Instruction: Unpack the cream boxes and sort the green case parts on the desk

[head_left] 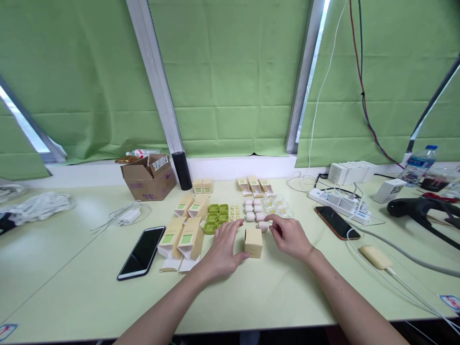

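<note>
A small tan carton [253, 243] stands on the table between my hands. My left hand [225, 250] is open at its left side, thumb near its lower corner and fingers reaching forward. My right hand [289, 235] is to the right, its index finger and thumb apart beside a pale pink cylindrical piece [263, 226]. Whether the fingertips touch that piece I cannot tell. More pale cylinders [249, 217] stand in rows behind the carton. Left of them are small yellowish pieces [234, 211] and green square cups [210, 227]; clear pieces with yellow centres [282, 212] lie to their right.
Tan boxes with open flaps [191, 237] lie left of the cups, beside a phone [142, 252]. Other tan boxes [254, 187] stand behind. A cardboard box [149, 178] and black cylinder [182, 171] are back left. At right are another phone [337, 222], a power strip [339, 205] and cables.
</note>
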### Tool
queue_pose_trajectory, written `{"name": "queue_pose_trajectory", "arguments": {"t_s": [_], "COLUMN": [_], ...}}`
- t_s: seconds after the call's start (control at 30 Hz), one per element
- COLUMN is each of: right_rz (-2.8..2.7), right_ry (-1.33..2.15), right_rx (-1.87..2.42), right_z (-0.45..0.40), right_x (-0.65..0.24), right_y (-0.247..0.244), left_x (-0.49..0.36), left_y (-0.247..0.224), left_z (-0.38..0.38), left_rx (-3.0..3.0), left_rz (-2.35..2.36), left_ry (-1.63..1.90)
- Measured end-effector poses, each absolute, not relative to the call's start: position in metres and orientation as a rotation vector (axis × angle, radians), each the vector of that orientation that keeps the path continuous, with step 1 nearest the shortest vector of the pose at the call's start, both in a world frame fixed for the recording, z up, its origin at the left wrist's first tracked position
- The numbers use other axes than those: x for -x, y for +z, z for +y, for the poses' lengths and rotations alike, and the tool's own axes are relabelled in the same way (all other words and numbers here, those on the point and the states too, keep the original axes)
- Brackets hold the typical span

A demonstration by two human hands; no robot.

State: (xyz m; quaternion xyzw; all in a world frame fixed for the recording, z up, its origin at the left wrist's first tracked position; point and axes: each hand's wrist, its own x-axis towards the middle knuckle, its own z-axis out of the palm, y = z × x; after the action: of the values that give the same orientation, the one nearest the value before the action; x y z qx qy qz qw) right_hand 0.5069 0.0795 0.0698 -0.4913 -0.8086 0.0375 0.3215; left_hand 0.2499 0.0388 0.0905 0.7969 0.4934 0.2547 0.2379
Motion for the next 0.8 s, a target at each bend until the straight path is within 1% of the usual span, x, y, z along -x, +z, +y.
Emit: {"name": "queue_pose_trajectory", "arguments": {"t_s": [0.2,0.53,0.63,0.8], "right_rz": [-2.091,-2.073,-2.038,-1.949], "right_ry": [0.019,-0.001,0.005,0.039], "right_rx": [1.316,1.253,1.230,1.168], "right_z": [0.080,0.077,0.075,0.072], "right_x": [-0.505,-0.500,-0.499,-0.492], "right_y": [0.065,0.062,0.063,0.064], "left_x": [-0.258,-0.252,-0.248,-0.241], "left_y": [0.082,0.080,0.080,0.080], "left_z": [0.042,0.042,0.045,0.049], "left_rx": [-2.219,-2.175,-2.155,-2.272], "left_rz": [1.329,1.393,1.382,1.189], "left_ry": [0.780,0.924,1.070,1.356]}}
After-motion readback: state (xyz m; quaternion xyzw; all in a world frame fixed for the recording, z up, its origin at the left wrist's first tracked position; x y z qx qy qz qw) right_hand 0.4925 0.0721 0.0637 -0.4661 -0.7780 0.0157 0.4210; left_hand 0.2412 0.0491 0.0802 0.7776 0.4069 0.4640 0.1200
